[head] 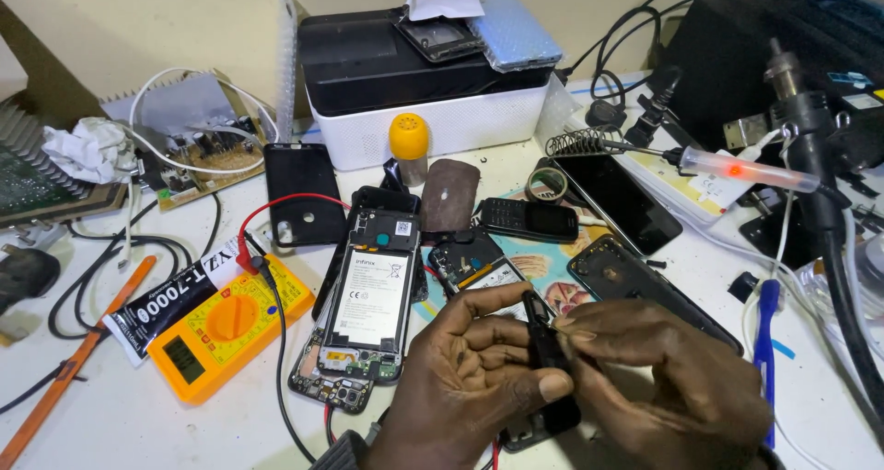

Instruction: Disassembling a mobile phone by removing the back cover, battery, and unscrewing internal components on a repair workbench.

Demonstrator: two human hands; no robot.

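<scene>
2 hands — left [460, 378], right [681, 378] — pinch 1 small black part [545, 346]; 1 orange multimeter [226, 327] beside.

Orange multimeter [226, 330], yellow-capped bottle [409, 148]

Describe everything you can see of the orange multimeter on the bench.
The orange plastic multimeter lies flat and angled on the white table, left of the opened phone with its exposed white battery. It has a round orange dial, a small grey display, and red and black leads plugged in at its upper end. Neither hand touches it.
</scene>
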